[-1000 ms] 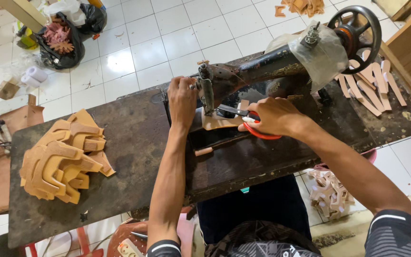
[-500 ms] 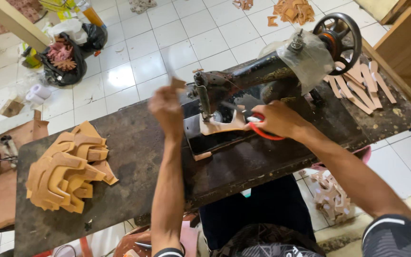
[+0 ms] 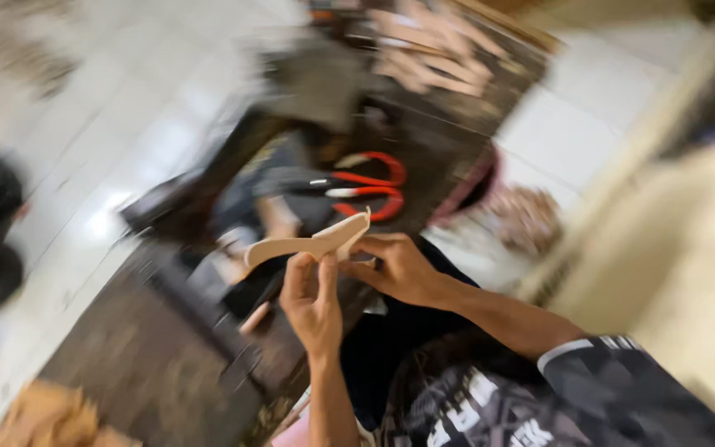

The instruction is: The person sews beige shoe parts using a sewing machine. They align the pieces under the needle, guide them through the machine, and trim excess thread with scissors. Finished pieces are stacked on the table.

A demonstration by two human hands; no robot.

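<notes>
Leather strip (image 3: 308, 243), pale tan and curved, is held up in front of our body, above the near edge of the dark counter (image 3: 151, 364). Our left hand (image 3: 312, 302) pinches it from below, with the fingers pressed together on its middle part. Our right hand (image 3: 399, 269) pinches its wider end between thumb and fingertips. Just behind the strip, red-handled scissors (image 3: 370, 192) lie on the counter, beside the dark sewing machine (image 3: 233, 178). More pale strips (image 3: 428, 50) lie at the far end. The picture is strongly blurred, so finer details we cannot tell.
</notes>
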